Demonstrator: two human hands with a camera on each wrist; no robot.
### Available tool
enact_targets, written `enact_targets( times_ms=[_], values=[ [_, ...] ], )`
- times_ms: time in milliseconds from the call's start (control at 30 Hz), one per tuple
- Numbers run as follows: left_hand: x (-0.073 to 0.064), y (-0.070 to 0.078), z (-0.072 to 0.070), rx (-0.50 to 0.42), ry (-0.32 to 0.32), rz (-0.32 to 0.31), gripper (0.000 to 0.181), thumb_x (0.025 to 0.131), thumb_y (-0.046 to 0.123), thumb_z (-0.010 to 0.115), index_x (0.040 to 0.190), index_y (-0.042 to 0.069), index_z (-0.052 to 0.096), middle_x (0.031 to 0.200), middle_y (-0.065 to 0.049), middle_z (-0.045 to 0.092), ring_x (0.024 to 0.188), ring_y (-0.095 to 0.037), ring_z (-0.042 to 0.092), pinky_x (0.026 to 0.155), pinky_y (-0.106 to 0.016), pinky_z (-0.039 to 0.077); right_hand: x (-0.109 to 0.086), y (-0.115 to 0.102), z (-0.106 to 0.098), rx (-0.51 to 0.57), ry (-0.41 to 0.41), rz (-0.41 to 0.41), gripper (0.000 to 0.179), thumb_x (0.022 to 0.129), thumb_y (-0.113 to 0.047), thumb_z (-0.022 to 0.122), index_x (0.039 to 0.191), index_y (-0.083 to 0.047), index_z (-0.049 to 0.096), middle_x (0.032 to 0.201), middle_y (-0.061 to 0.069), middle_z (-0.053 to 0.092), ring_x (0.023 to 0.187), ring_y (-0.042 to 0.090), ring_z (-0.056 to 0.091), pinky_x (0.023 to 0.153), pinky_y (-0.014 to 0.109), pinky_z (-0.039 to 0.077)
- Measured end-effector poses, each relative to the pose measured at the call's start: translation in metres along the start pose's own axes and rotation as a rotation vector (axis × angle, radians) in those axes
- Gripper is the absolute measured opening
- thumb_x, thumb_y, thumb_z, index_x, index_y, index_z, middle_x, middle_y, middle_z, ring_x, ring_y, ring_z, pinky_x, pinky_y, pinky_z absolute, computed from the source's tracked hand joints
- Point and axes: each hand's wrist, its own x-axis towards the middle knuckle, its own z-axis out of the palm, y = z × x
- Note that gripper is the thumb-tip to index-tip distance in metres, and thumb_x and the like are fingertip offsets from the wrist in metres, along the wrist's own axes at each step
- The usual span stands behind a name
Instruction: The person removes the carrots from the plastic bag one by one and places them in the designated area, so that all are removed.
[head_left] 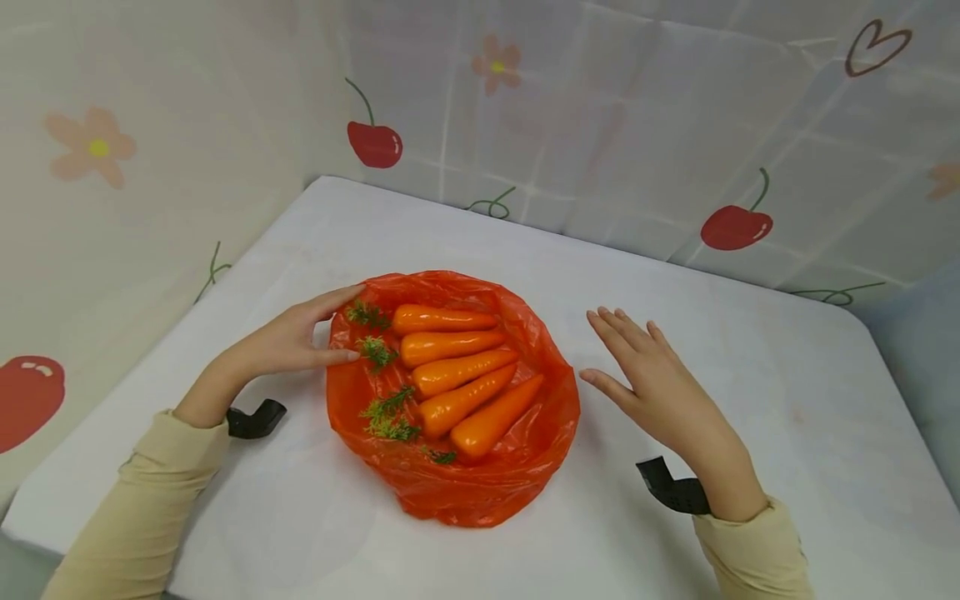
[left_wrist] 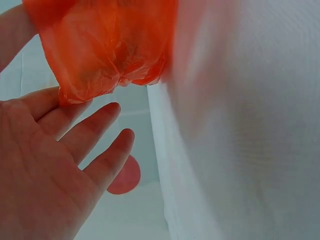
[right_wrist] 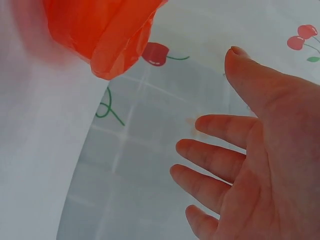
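Observation:
A red plastic bag (head_left: 480,492), its mouth spread wide, sits on the white table with several orange carrots (head_left: 453,343) side by side in it. Green leafy tops (head_left: 386,417) lie toward the bag's left side. My left hand (head_left: 300,337) is at the bag's left rim, thumb reaching over the edge beside the greens. In the left wrist view, the fingers (left_wrist: 95,132) are extended and spread, the upper ones right against the red plastic. Off to the right of the bag, my right hand (head_left: 660,383) is held apart from it, fingers straight and thumb spread, holding nothing.
The white table (head_left: 795,417) meets a curtain (head_left: 600,125) printed with cherries and flowers along its back and left. Black straps with angled pieces sit at the left wrist (head_left: 255,419) and right wrist (head_left: 675,490).

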Motion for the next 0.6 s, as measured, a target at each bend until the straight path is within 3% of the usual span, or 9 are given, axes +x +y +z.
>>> enact_targets(
  times_ms=[433,600],
  values=[
    [-0.001,-0.002,0.002,0.014,-0.012,0.03,0.086,0.079,0.02,0.077,0.147,0.003,0.027,0.148,-0.015,0.028,0.134,-0.034,0.025,0.102,-0.056,0.027,0.001,-0.002,0.005,0.001,-0.01,-0.024,0.068,0.089,-0.029,0.065,0.145,-0.006,0.034,0.145,0.016,0.034,0.133,0.035,0.028,0.108,0.053,0.011],
    [-0.002,-0.002,0.0,0.012,-0.017,0.023,0.087,0.079,0.021,0.077,0.147,0.003,0.027,0.148,-0.016,0.028,0.133,-0.035,0.026,0.101,-0.057,0.027,0.009,-0.004,0.021,0.103,-0.007,-0.125,0.064,0.087,-0.022,0.069,0.141,-0.005,0.04,0.14,0.011,0.043,0.128,0.029,0.037,0.108,0.051,0.017]
  ],
)
